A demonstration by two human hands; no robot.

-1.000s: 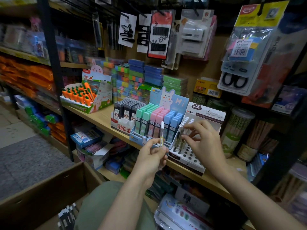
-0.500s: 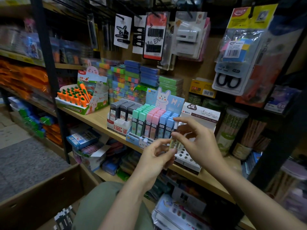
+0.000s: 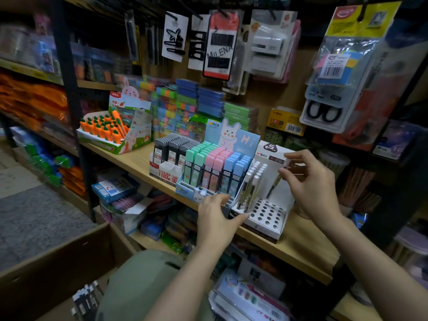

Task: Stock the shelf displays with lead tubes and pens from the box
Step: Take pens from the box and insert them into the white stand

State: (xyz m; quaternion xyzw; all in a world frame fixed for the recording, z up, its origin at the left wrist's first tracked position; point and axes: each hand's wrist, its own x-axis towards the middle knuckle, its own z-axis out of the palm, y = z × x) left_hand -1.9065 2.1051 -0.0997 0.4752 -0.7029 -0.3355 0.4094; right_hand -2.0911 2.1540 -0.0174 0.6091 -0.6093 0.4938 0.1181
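box cropped, far-left shelf goods blurred

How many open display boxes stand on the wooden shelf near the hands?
4, left to right: carrot box, black tube box, pastel bunny box, white pen box. Others may be hidden.

Head-worn view, forward and down, near wooden shelf.

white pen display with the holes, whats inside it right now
In the white pen display, a few white-capped pens stand along its left side; most holes are empty. The right hand holds another pen over it. Below the holes is hidden.
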